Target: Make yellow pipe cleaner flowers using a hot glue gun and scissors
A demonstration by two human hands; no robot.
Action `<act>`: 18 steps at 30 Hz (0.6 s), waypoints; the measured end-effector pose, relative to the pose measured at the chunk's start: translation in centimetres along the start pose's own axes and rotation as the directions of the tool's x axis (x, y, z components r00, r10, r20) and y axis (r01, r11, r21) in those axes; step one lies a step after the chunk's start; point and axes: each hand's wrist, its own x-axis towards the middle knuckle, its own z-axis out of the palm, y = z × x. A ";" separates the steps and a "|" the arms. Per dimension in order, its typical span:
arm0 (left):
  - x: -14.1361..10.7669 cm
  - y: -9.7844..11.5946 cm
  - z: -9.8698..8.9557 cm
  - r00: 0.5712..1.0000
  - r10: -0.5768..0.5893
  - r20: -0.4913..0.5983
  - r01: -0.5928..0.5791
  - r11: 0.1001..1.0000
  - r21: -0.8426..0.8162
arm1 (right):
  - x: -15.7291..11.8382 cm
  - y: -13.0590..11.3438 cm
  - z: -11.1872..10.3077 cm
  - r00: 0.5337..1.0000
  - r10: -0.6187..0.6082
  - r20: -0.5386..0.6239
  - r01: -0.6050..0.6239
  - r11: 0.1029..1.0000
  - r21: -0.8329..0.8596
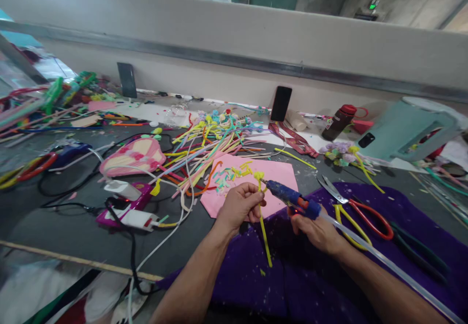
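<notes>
My left hand (241,206) pinches a yellow fuzzy stem (265,238) near its top, where a small yellow cluster (259,175) sticks up above the fingers. A blue glue gun (288,194) is in my right hand (316,229), fingers wrapped round its handle. The gun's nozzle points left, close beside the yellow cluster; whether they touch is unclear. A long clear glue stick (380,253) runs out of the gun's back. Below the hands lies a pink sheet (280,172) with short green pieces (224,177) and yellow pieces (243,169) on it.
Scissors (356,207) and dark pliers (420,253) lie right on purple cloth (402,197). A power strip (126,207) with cables sits left. Bundled fuzzy stems (204,148), a phone (281,103), a bottle (339,121) and a teal container (420,124) stand or lie farther back.
</notes>
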 end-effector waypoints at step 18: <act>0.1 -0.1 0.0 1.000 0.012 -0.014 -0.011 0.998 0.067 | 0.0 0.3 0.0 1.000 -0.017 -0.020 0.016 0.999 -0.045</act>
